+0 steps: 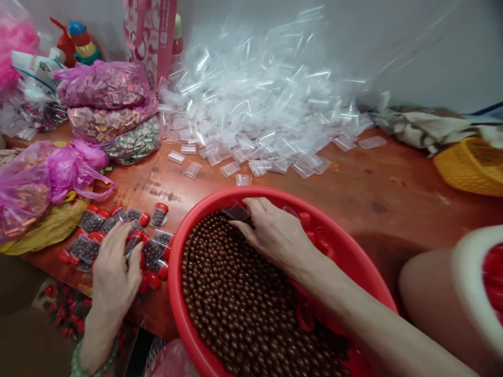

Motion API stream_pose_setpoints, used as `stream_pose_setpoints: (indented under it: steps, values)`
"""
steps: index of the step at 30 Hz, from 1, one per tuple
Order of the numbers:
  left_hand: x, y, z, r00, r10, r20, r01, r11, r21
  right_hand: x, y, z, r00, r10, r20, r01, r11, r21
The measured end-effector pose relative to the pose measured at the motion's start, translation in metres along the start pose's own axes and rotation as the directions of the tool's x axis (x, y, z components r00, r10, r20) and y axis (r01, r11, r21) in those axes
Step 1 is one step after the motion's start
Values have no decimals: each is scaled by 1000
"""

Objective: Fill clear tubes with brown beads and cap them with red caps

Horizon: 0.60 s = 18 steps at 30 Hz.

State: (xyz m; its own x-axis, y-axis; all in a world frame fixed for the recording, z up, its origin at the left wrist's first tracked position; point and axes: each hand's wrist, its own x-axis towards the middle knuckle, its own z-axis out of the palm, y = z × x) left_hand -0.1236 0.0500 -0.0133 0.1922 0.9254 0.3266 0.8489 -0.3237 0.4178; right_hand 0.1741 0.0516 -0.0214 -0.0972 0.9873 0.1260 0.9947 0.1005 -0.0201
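Roughly at the far rim of the red basin, the right hand has a clear case in a narrow pinch, thumb on the near side, fingers on the far. Case sits just above the brown balls, tilted; whether any are inside, cannot tell.

Left hand over the filled cases on the table, left of the basin. Thumb and fingers curl about one of them, gap small; whether it is gripped or merely touched, cannot tell.

Handling, as judged: case looks like thin, stiff plastic, very light, glossy enough to slide from dry fingers. Best held by its flat sides near one end, mouth left free; a hard squeeze could bow or crack the walls. Filled ones should weigh a little more and rattle; take them across the body, not by the red end, which might pull off.

Balls: small, smooth, shiny, probably hard; they would roll and flow, so scoop rather than pick singly. Loose red caps lie along the basin's right side. Clear pile behind: slick, loosely heaped, likely to slump if tugged from below.
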Motion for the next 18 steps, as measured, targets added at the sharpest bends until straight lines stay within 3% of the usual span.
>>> stream_pose_setpoints:
  steps: [4,6,8,13,18]
  values:
    - [-1,51,7,989,140,56,-114,940,-322,12,-13,7,995,-38,89,47,994,-100]
    - [-4,74,11,956,274,109,-201,875,-440,12,-15,7,987,-96,131,113,985,-132]
    - [-7,88,17,906,378,189,-262,853,-452,11,-13,6,967,-181,180,208,967,-146]
    - [-13,92,31,878,368,307,-300,921,-247,7,-6,2,856,-419,303,461,883,-84]
    - [-13,88,34,860,370,352,-324,928,-186,-6,-22,6,746,-557,364,575,815,69]
